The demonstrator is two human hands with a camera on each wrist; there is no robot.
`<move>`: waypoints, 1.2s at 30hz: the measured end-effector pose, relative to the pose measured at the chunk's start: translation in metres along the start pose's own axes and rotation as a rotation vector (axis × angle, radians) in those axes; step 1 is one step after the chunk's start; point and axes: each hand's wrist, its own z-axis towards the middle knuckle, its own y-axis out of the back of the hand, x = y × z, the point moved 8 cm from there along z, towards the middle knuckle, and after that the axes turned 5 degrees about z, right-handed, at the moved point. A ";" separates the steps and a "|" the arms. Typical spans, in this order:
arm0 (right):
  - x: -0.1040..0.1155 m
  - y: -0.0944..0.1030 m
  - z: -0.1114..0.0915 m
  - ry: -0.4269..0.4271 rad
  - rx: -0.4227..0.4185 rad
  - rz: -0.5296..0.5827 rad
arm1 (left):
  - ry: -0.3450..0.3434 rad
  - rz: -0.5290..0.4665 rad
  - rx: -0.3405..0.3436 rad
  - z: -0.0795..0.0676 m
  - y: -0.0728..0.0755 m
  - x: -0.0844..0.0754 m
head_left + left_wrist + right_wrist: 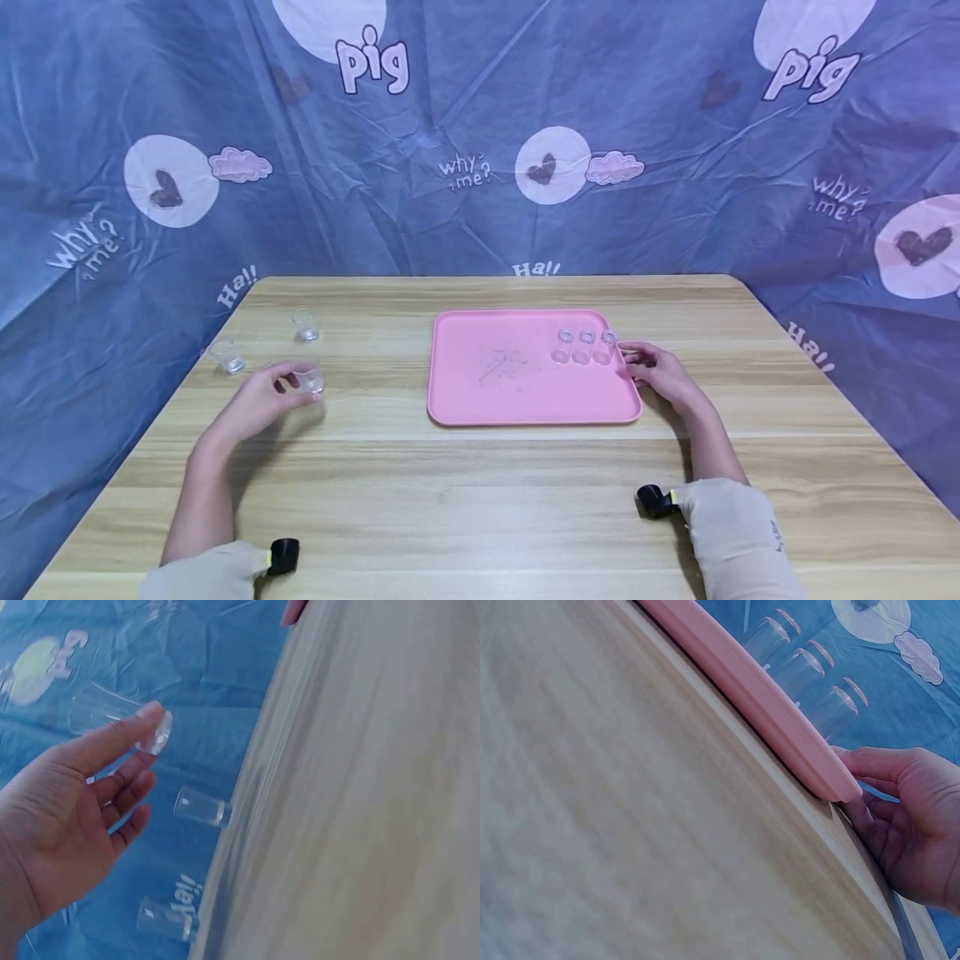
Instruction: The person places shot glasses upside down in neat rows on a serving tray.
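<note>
My left hand (264, 398) pinches a small clear shot glass (310, 381) between thumb and fingers, just over the table. In the left wrist view, the thumb lies near the thick base of this held glass (154, 735), its wide mouth facing up. Two more shot glasses stand upright beyond that hand, one farther back (305, 325) and one at the left (227, 357). My right hand (663, 375) grips the right edge of a pink tray (487, 408), thumb at the rim and fingers lower down. Three shot glasses (838, 705) stand upside down in a row on the tray, by that hand.
The wood-grain table (480, 508) carries everything. A blue printed cloth (450, 217) hangs behind and along its sides. Dark marks (506, 364) show on the middle of the tray. Each sleeve has a small black camera at the cuff, such as the left one (283, 556).
</note>
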 end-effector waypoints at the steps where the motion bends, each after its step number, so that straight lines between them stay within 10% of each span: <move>1: 0.000 0.000 0.000 0.000 0.000 0.002 | -0.010 -0.010 0.004 0.003 -0.002 -0.005; 36: 0.002 0.000 -0.001 -0.010 0.007 -0.022 | -0.361 -0.112 0.051 0.106 -0.093 -0.137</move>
